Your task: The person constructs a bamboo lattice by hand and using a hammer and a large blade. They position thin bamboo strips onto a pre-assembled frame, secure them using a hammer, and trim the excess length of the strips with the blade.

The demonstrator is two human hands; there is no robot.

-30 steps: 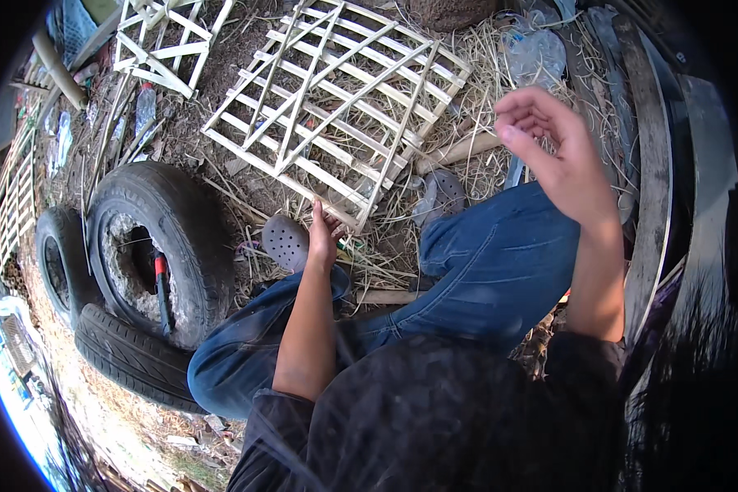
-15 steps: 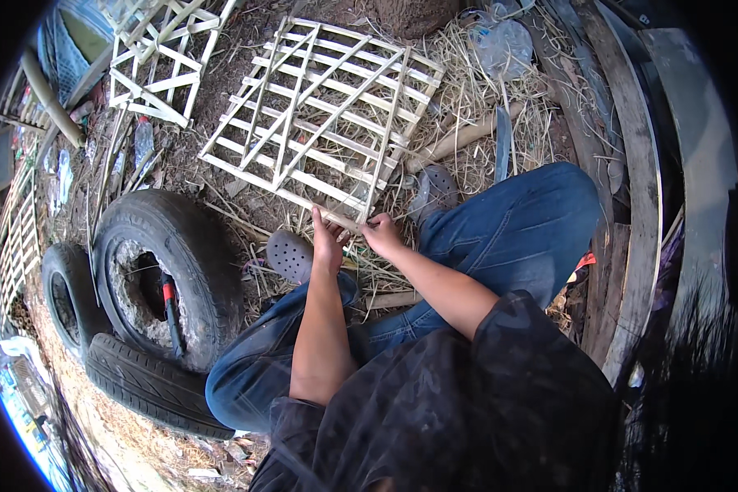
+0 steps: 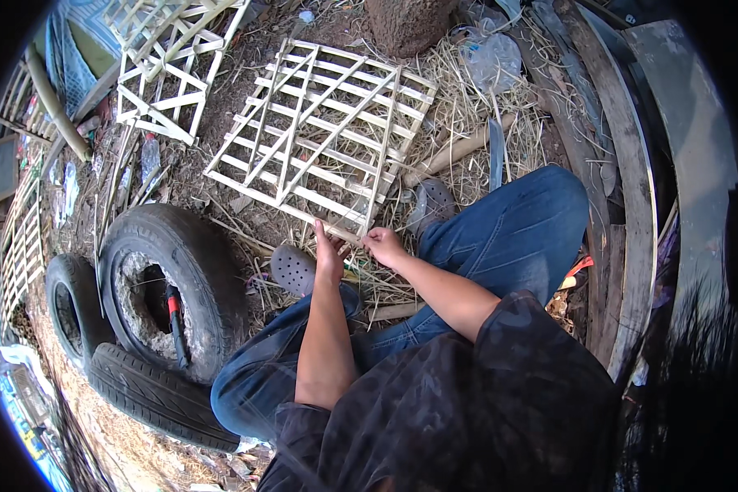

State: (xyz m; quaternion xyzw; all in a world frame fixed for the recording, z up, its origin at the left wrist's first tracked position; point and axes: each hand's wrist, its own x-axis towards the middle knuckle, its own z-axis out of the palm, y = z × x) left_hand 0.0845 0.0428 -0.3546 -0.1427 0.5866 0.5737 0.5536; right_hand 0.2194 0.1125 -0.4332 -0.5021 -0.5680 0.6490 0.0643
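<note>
A pale bamboo lattice panel (image 3: pixel 320 131) lies flat on straw-covered ground in front of me. My left hand (image 3: pixel 329 256) grips its near corner, fingers closed around the edge strip. My right hand (image 3: pixel 381 243) is right beside it, fingers pinched at the same corner; what it holds is too small to tell. My knees in blue jeans (image 3: pixel 508 238) frame the spot, and grey clogs (image 3: pixel 291 269) sit on my feet.
Old tyres (image 3: pixel 168 287) are stacked at my left, with a red-handled tool (image 3: pixel 173 307) inside one. Another lattice frame (image 3: pixel 172 74) lies farther off at the upper left. Wooden planks (image 3: pixel 623 164) run along the right. A tree trunk base (image 3: pixel 406 23) stands beyond the panel.
My right hand came down from raised at the right and now sits at the panel's near corner next to my left hand. The left hand stayed on the corner.
</note>
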